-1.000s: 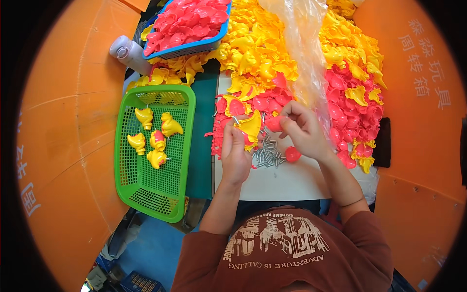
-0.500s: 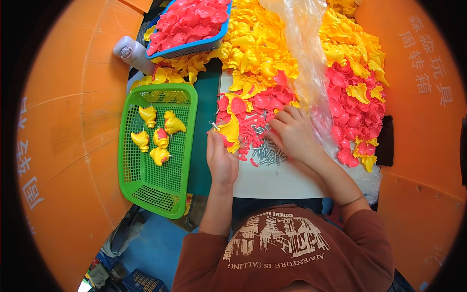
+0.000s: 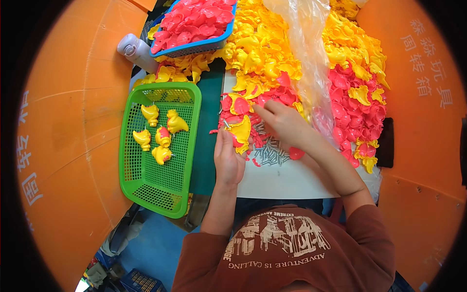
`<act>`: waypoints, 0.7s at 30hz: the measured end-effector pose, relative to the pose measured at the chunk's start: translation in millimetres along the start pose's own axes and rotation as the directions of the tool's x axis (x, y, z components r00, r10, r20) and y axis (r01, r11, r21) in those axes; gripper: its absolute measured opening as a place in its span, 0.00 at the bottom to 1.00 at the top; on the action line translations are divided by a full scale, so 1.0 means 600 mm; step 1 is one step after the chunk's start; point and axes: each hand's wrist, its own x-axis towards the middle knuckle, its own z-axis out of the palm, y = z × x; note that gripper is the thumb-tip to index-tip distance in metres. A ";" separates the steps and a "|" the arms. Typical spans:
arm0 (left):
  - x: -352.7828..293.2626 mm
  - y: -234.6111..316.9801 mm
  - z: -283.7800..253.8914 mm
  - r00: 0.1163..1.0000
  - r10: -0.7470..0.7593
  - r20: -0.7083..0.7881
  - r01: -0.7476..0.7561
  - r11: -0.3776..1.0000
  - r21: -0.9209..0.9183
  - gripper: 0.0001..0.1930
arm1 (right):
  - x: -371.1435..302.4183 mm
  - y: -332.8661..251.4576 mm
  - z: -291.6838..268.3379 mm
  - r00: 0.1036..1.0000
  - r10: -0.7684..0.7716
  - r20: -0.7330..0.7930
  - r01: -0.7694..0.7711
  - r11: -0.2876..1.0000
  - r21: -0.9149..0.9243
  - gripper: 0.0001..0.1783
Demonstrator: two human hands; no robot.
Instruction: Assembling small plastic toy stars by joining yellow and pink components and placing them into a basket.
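Note:
My left hand (image 3: 229,159) is closed on a yellow plastic half shell (image 3: 240,130), its hollow side partly showing. A small metal pin (image 3: 226,125) sticks up at the shell's left edge, by my fingertips, and a bit of pink shows below. My right hand (image 3: 286,122) reaches over the small pink parts, fingers bent together. Its fingertips are beside another yellow half shell (image 3: 240,104) with a pink piece in it; what they pinch, if anything, is hidden. Loose metal pins (image 3: 272,154) lie heaped below my right hand, with a pink cup-shaped piece (image 3: 296,153) beside them.
At left, a green basket (image 3: 194,146) holds several yellow figures (image 3: 176,121). Behind it stand a pale bottle (image 3: 138,52) and a blue basket (image 3: 204,46) of pink shells. Yellow shells (image 3: 265,46) pile up at the back; clear plastic sheeting (image 3: 311,63) separates them from another pile (image 3: 348,107).
My right hand has moved from the pins up and left toward the pink parts, uncovering the pink cup-shaped piece. My left hand, still holding the yellow half shell, has shifted slightly right.

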 end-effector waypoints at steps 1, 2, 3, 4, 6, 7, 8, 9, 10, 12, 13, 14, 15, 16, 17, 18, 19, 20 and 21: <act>-0.002 0.004 0.008 0.999 -0.042 0.003 0.042 0.998 -0.042 0.18 | -0.001 -0.002 -0.017 0.998 0.044 -0.044 -0.037 0.989 0.142 0.19; -0.003 0.005 0.012 0.996 -0.087 0.009 0.087 0.993 -0.082 0.18 | -0.002 -0.004 -0.031 0.992 0.097 -0.082 -0.070 0.957 0.282 0.20; -0.004 0.003 0.011 0.996 -0.090 0.008 0.091 0.993 -0.082 0.18 | -0.004 -0.006 -0.041 0.992 0.100 -0.081 -0.073 0.956 0.284 0.20; -0.004 0.003 0.012 0.993 -0.104 0.054 0.108 0.990 -0.091 0.19 | -0.006 -0.008 -0.053 0.984 0.127 -0.127 -0.075 0.933 0.351 0.19; -0.005 0.004 0.017 0.988 -0.119 0.103 0.129 0.987 -0.097 0.19 | -0.010 -0.011 -0.066 0.972 0.160 -0.174 -0.075 0.906 0.416 0.17; -0.006 0.005 0.024 0.985 -0.128 0.117 0.140 0.985 -0.103 0.19 | -0.013 -0.010 -0.070 0.969 0.161 -0.188 -0.045 0.862 0.504 0.14; -0.007 0.006 0.029 0.982 -0.137 0.130 0.151 0.983 -0.108 0.20 | -0.015 -0.010 -0.074 0.966 0.162 -0.202 -0.013 0.809 0.588 0.12; -0.008 0.007 0.034 0.982 -0.137 0.132 0.152 0.983 -0.107 0.20 | -0.019 -0.011 -0.078 0.966 0.163 -0.203 -0.013 0.809 0.587 0.12; -0.010 0.008 0.038 0.979 -0.143 0.143 0.157 0.984 -0.089 0.20 | -0.024 -0.015 -0.083 0.962 0.211 -0.176 -0.045 0.752 0.657 0.10; -0.013 0.008 0.041 0.977 -0.149 0.152 0.160 0.985 -0.068 0.19 | -0.031 -0.016 -0.092 0.956 0.256 -0.145 -0.074 0.687 0.723 0.08; -0.015 0.008 0.040 0.974 -0.152 0.169 0.165 0.984 -0.068 0.19 | -0.035 -0.015 -0.096 0.948 0.312 -0.061 -0.162 0.641 0.750 0.08; -0.016 0.008 0.040 0.970 -0.155 0.185 0.170 0.983 -0.069 0.19 | -0.037 -0.015 -0.098 0.932 0.362 0.025 -0.249 0.588 0.769 0.08; -0.017 0.007 0.041 0.970 -0.156 0.184 0.170 0.983 -0.067 0.19 | -0.036 -0.018 -0.100 0.932 0.362 0.024 -0.248 0.587 0.770 0.08; -0.017 0.006 0.041 0.969 -0.155 0.192 0.172 0.982 -0.075 0.19 | -0.035 -0.024 -0.100 0.913 0.403 0.063 -0.276 0.499 0.822 0.07; -0.018 0.005 0.042 0.968 -0.155 0.199 0.174 0.981 -0.083 0.19 | -0.033 -0.029 -0.099 0.893 0.438 0.105 -0.300 0.405 0.864 0.07; -0.017 0.003 0.040 0.968 -0.155 0.199 0.174 0.981 -0.082 0.19 | -0.032 -0.033 -0.097 0.893 0.438 0.104 -0.299 0.404 0.865 0.07; -0.017 0.002 0.038 0.964 -0.162 0.210 0.183 0.980 -0.084 0.19 | -0.031 -0.036 -0.095 0.897 0.441 0.020 -0.240 0.449 0.861 0.06; -0.017 0.001 0.037 0.961 -0.169 0.221 0.192 0.978 -0.087 0.19 | -0.031 -0.038 -0.093 0.896 0.440 -0.063 -0.182 0.494 0.850 0.06; -0.017 0.001 0.037 0.961 -0.168 0.220 0.191 0.978 -0.086 0.19 | -0.031 -0.037 -0.090 0.896 0.439 -0.064 -0.181 0.494 0.851 0.06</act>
